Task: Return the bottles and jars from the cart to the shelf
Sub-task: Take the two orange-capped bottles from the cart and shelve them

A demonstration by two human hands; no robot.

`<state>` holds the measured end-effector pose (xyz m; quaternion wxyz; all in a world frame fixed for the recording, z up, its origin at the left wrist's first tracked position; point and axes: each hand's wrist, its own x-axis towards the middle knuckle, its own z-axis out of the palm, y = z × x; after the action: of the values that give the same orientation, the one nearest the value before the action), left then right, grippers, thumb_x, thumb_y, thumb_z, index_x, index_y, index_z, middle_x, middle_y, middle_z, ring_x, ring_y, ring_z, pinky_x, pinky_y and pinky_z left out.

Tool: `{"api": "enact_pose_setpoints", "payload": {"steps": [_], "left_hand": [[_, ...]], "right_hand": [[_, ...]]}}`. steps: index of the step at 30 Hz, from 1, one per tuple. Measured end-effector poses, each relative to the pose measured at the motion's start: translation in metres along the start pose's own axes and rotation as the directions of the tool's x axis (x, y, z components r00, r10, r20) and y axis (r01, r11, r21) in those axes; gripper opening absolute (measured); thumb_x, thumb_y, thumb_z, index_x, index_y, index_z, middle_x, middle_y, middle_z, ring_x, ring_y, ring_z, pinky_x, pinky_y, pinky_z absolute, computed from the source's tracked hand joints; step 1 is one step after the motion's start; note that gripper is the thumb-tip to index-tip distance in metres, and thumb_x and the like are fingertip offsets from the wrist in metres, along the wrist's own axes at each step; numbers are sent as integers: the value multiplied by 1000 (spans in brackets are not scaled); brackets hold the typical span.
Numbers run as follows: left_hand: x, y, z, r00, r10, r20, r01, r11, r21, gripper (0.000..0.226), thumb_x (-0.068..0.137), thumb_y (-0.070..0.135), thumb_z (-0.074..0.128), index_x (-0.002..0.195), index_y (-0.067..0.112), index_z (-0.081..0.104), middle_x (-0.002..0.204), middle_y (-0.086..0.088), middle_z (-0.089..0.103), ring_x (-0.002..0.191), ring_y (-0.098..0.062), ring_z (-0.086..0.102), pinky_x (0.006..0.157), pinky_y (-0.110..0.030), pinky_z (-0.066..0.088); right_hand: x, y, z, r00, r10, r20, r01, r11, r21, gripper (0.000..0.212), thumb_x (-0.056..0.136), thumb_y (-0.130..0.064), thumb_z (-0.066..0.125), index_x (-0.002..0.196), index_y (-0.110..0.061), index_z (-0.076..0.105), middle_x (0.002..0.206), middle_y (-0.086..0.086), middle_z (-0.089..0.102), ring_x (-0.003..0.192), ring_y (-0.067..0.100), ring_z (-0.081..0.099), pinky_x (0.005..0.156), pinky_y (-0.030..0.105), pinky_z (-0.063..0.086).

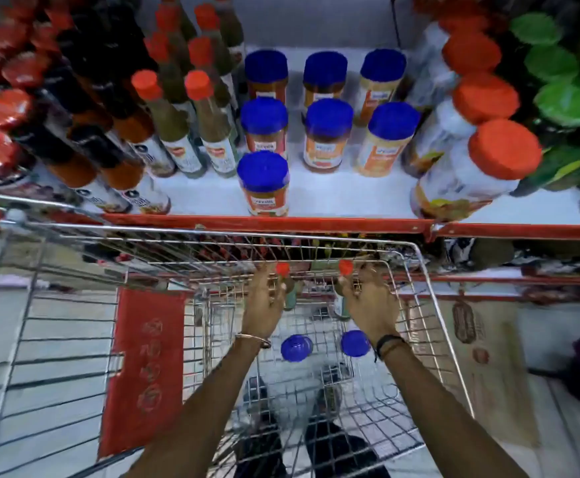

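Hands are gripping bottles inside the cart [430, 305]: left hand [264, 300] clasping the left red-capped bottle [287, 284], right hand [371, 301] clasping the right red-capped bottle [344, 284] at 12 o'clock, labels hidden, blurred.

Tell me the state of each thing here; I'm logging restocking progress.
Left hand: gripping a red-capped bottle.
Right hand: gripping another red-capped bottle.
Two blue-lidded jars: upright in the cart.
Shelf jars: upright, lids on.

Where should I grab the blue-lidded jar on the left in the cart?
The blue-lidded jar stands upright on the cart floor with its lid facing up, so probably reach straight down and grip around the lid or just below it; the wire cart walls block any sideways approach.
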<state>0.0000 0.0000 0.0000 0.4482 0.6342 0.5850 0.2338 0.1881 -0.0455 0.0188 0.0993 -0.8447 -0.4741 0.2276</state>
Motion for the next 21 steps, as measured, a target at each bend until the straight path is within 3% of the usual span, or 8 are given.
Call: {"api": "enact_pose_setpoints", "payload": {"steps": [3,5,7,11,14,17,19,21], "left_hand": [[27,-35,20,990,-130,-62,124,988,-91,48,80,36,47,121,10,52,121,-27,55,113,-42,50,99,-55,44],[39,-38,27,958,-287,-24,280,947,-157,38,83,24,55,116,5,53,115,-32,55,109,-47,51,96,-54,44],[49,-43,35,933,-361,-13,354,920,-167,32,87,12,56,117,0,52,118,-27,59,111,-39,55,94,-43,45],[62,-57,56,927,-375,-32,359,907,-219,26,83,5,62,108,-1,54,97,-14,62,93,-28,58,79,-29,44],[63,-60,61,944,-321,-76,293,922,-252,18,82,-1,62,98,5,55,81,2,57,79,-18,52,66,-24,39],[60,-67,57,967,-239,-87,217,954,-205,24,77,25,65,93,10,55,75,4,56,70,-9,52,64,-28,41],[57,-70,50,975,-213,-69,200,966,-165,37,71,34,66,95,7,57,77,4,58,70,-5,54,63,-20,44],[52,-69,44,978,-199,-60,187,970,-156,29,74,17,73,97,5,59,82,-1,62,73,-13,57,65,-15,45]], "right_hand": [[25,9,22,997,67,29,-69,994,85,54,90,-51,45,125,-11,51,113,18,62,98,37,63,79,41,54],[37,15,34,995,72,70,-82,986,148,50,89,-49,50,127,-16,50,119,18,58,101,37,61,81,42,52],[49,24,50,995,71,76,-87,970,229,40,88,-42,56,121,-18,54,113,15,61,96,35,62,77,40,51],[66,36,75,986,119,115,-152,923,353,23,86,-23,61,107,-13,59,99,13,71,87,28,64,75,32,49],[70,37,80,985,134,110,-170,880,443,25,86,-9,63,110,-4,60,98,14,69,82,15,61,68,13,42],[67,38,83,987,148,54,-153,823,547,27,82,1,66,109,0,60,94,16,68,74,5,61,64,1,43],[62,40,86,989,149,19,-134,815,564,28,78,-8,72,104,-6,64,92,14,71,83,21,66,75,21,54],[53,39,83,993,116,13,-104,828,552,29,76,-17,76,101,-9,65,90,12,73,88,29,67,79,41,56]]}}
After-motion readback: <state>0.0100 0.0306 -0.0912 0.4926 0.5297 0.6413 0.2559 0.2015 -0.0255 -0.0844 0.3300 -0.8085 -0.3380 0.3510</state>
